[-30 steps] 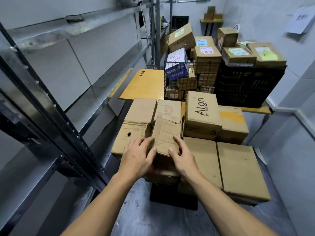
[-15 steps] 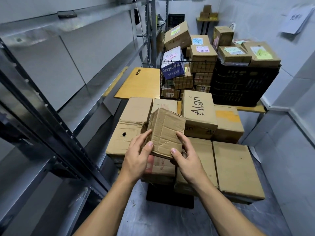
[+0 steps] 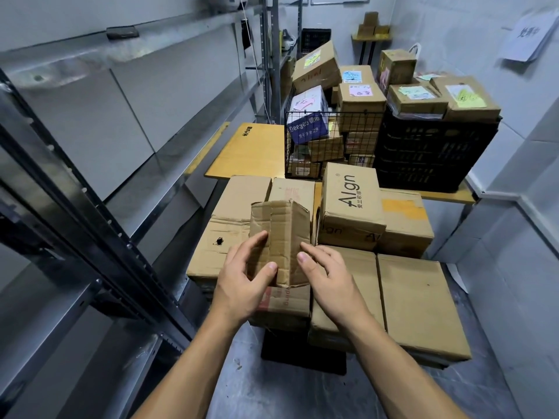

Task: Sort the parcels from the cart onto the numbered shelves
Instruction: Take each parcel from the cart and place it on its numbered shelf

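Fingers (image 3: 252, 245) of left hand (image 3: 242, 285) and right hand (image 3: 329, 279) grip creased cardboard parcel (image 3: 284, 225).

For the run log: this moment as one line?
phase: pick | left hand: holds small box | right hand: holds small box | box: above stacked boxes | shelves: not yet reached

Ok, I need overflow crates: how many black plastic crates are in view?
2. A large crate on the table at right, parcels stacked on it; a smaller crate far back beside the shelving. Others may be hidden.
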`<state>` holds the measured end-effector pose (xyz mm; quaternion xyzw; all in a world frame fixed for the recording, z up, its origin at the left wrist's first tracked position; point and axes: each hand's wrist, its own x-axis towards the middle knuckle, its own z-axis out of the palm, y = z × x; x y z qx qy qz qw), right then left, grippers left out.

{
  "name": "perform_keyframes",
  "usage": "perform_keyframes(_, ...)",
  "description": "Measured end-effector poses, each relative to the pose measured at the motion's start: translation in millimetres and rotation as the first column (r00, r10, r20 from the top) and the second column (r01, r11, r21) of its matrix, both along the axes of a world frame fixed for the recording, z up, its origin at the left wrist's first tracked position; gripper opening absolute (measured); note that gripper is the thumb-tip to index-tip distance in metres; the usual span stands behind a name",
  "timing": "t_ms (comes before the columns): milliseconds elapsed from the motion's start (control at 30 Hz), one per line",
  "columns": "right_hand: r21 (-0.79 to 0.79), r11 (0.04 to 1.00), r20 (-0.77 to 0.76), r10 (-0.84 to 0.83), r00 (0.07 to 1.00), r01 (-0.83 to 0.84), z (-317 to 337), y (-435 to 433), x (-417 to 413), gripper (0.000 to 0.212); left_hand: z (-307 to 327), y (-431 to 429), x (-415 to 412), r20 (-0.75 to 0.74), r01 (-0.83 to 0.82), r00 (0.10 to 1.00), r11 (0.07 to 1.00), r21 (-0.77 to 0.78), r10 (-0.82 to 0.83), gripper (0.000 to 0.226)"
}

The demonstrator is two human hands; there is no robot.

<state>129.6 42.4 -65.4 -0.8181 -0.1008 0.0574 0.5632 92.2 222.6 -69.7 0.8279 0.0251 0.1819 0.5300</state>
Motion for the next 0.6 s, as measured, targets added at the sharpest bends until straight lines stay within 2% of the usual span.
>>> perform_keyframes(67, 0.075, 0.996, -0.032, 0.053, 0.998, -0.050, 2.6, 3.8, -2.7, 0.069, 2.6, -3.0, -2.0, 0.035, -0.012, 0.999, 0.998, 0.059, 0.010, 0.054)
perform_keyframes(167, 0.232, 0.973, -0.045, 0.032, 0.998, -0.021, -2.7, 9.1, -8.3, 0.062, 3.7, -12.3, -5.5, 0.110, -0.012, 0.994, 0.986, 0.167, -0.007, 0.059)
perform_keyframes(267, 0.303, 0.952, -0.036, -0.032, 0.999, 0.042, -7.9, 5.5, -9.2, 0.046, 3.9, -14.5, -8.4, 0.136, 0.088, 0.987, 0.996, -0.017, -0.085, 0.058)
perform_keyframes(367, 0.437, 0.898, -0.090, -0.005, 0.996, 0.044, -8.2, 1.8, -6.5, 0.039, 0.8, -8.3, -10.3, 0.133, 0.057, 0.990, 0.987, -0.148, -0.037, 0.042)
perform_keyframes(433, 0.524, 0.848, -0.151, 0.000, 0.989, 0.080, -9.1, 2.4, -5.1, 0.038, -2.3, -4.0, -11.0, 0.106, -0.012, 0.994, 0.996, -0.087, 0.021, 0.037)
perform_keyframes(500, 0.592, 0.798, -0.209, 0.023, 0.978, 0.108, -9.6, 3.3, -5.2, 0.040, -4.7, -1.2, -12.5, 0.066, -0.064, 0.996, 0.998, 0.009, 0.063, 0.043)
perform_keyframes(600, 0.658, 0.748, -0.237, 0.107, 0.966, 0.079, -9.5, 2.5, -5.4, 0.048, -7.9, 2.4, -17.4, 0.015, -0.062, 0.998, 0.997, -0.044, 0.063, 0.058)
